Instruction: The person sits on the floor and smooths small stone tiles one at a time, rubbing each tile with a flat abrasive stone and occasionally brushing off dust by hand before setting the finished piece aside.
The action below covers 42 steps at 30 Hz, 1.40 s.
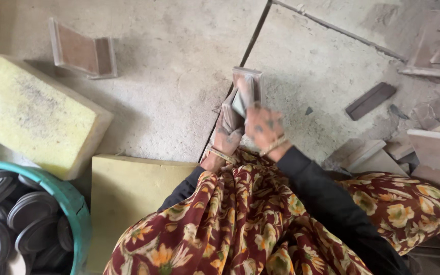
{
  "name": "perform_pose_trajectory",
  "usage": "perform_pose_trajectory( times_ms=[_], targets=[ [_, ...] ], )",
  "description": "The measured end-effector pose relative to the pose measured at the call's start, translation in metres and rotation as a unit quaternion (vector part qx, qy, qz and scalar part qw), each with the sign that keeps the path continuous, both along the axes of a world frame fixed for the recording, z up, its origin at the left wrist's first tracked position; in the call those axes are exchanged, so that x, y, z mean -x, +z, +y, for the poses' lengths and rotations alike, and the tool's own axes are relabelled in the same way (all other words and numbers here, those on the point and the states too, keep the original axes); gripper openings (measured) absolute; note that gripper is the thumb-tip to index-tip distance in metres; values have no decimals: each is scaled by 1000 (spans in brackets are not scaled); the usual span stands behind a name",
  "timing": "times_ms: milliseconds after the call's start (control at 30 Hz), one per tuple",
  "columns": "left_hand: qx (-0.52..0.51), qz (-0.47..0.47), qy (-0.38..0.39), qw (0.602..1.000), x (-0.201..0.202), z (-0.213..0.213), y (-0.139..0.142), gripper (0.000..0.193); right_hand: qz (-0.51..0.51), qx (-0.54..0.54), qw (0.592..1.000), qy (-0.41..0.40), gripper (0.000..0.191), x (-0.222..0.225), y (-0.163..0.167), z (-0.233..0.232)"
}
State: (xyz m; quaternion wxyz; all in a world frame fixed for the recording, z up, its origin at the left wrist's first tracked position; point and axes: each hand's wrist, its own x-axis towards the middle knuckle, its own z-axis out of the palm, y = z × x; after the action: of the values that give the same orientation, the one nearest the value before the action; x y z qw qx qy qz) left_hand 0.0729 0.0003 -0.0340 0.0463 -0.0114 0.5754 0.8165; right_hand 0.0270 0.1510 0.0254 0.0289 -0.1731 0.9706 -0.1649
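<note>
— What is the person holding over the concrete floor (179, 76)?

— A small wooden piece (246, 89), boxy and pale-edged, with a reddish-brown face. Both hands close on it. The right hand (265, 127) grips it from below and to the right, fingers wrapped against its lower end. The left hand (227, 133) presses its left side, palm flat along the edge.

— Which way does it lie?

— Its long axis runs away from the body, tilted slightly left, following the dark floor joint (240, 56) beneath it. It sits just beyond both hands, the right one a touch nearer its top.

— And around that joint?

— Left of it, a similar wooden frame (82, 53) stands on edge, well apart. Further left lies a yellow foam block (31, 114), coarse and stained, with a flat yellow board (128, 193) nearer the knees. A green tub (75, 203) of dark round lids (29, 211) sits at the far lower left. Right of the joint, a dark flat strip (370, 100) rests on dusty concrete, near stacked pale wood offcuts (434, 153).
</note>
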Motion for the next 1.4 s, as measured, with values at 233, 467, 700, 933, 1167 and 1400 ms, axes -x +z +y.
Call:
perform_pose_trajectory(
  times_ms=[233,467,700,933,1167,1400],
  targets=[
    [56,-18,0,998,-4,9,0,75,13,-24,999,-19,19,-9,24,-2],
    [204,-187,-54,959,2,8,44,63,75,-9,997,17,38,-4,41,11],
    [211,-8,-34,977,1,17,45,71,89,-1,996,3,44,-30,39,1],
    [297,-198,-93,930,5,8,48,72,-109,-110,985,-72,20,3,-5,13],
    [176,-32,-61,982,-3,9,37,88,37,-48,998,15,47,-49,3,11],
    [293,-113,-97,945,-7,8,10,88,-49,-77,995,-32,32,-17,3,27]
  ],
)
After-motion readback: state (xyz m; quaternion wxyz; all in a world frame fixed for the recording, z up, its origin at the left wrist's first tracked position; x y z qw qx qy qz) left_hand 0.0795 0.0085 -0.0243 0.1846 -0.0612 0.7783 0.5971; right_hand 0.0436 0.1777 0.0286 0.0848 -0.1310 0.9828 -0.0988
